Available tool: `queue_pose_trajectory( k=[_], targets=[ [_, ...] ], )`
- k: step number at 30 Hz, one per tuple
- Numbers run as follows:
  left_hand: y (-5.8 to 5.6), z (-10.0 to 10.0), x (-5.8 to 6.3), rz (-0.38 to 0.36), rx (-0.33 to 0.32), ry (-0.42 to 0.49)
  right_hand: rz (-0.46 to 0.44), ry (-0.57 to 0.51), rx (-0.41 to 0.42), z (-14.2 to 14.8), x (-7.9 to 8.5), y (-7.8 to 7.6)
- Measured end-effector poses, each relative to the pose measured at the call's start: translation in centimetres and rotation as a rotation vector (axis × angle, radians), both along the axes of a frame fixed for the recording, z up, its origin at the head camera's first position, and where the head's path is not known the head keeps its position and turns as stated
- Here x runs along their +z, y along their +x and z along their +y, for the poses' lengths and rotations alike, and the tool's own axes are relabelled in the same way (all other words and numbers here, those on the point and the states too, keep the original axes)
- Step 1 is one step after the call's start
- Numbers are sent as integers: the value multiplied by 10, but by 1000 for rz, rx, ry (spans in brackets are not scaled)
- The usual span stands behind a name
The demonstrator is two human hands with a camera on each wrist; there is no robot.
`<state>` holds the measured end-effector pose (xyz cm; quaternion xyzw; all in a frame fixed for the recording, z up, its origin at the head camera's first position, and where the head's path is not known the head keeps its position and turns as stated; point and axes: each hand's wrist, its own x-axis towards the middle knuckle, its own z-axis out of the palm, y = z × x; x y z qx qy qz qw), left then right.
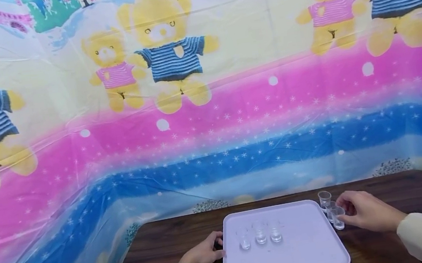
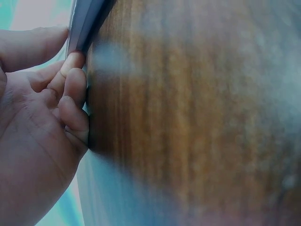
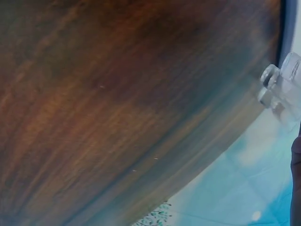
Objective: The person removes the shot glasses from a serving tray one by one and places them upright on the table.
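Note:
A pale lilac tray (image 1: pixel 291 254) lies on the table, bearing three small clear shot glasses, among them a left one (image 1: pixel 244 240), a middle one (image 1: pixel 260 234) and a right one (image 1: pixel 275 232). At the tray's left edge, my left hand (image 1: pixel 204 251) pinches the rim; the left wrist view has the thumb (image 2: pixel 35 47) against the tray edge (image 2: pixel 87 23) and the other fingers curled by the table. Beyond the right edge, my right hand (image 1: pixel 367 211) pinches a shot glass (image 1: pixel 338 218) between thumb and fingers. Close by stands another shot glass (image 1: pixel 325 199), with a third partly hidden between them.
The dark wood-grain table (image 1: pixel 162 244) has a rounded back right corner. Behind it hangs a printed cloth (image 1: pixel 249 117) with bears and snowflakes, meeting the table's back edge. In the right wrist view, clear glasses (image 3: pixel 272 77) show at the right side.

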<state>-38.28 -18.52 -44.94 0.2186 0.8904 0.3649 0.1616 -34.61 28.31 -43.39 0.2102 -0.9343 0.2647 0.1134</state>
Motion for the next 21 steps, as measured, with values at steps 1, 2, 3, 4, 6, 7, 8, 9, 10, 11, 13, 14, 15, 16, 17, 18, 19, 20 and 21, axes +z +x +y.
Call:
queue_pose_trajectory(
  k=[1,2,3,4,6,7,8,9,10,11,13,14,15,16,17,18,19,20,21],
  targets=[
    [0,0,0,-1,1,0,-6,-2,-2,0,-2,0],
    [0,0,0,0,2,1,-9,-2,-7,1,-3,0],
    [0,0,0,1,3,-1,-15,-1,-13,1,-5,0],
    [0,0,0,-2,5,-2,-19,1,-20,1,-6,1],
    [0,1,0,-5,8,-7,-28,3,-38,1,-9,1],
    [0,1,0,-7,11,-9,-30,4,-46,0,-10,1],
    [0,0,0,-5,10,-12,-29,6,-51,0,-11,0],
    [0,0,0,-3,11,-15,-32,5,-54,0,-12,0],
    [0,0,1,-2,11,-17,-33,5,-57,0,-12,0],
    [-1,0,1,3,10,-20,-36,4,-58,0,-12,0],
    [-1,0,1,7,9,-20,-39,5,-60,0,-12,-1],
    [-1,0,1,9,8,-21,-38,6,-57,1,-12,-1],
    [-1,0,1,7,9,-21,-45,5,-66,0,-11,-2],
    [-1,0,1,5,8,-19,-52,6,-75,0,-12,-3],
    [-1,0,1,2,9,-18,-58,7,-83,0,-12,-3],
    [-1,0,0,0,9,-16,-64,11,-91,-1,-12,-4],
    [-1,0,0,-2,8,-14,-68,12,-96,-1,-12,-4],
    [-1,-1,0,-3,8,-13,-74,12,-103,-2,-12,-4],
    [-1,-1,-1,-5,8,-11,-83,10,-112,-2,-12,-4]
  ],
)
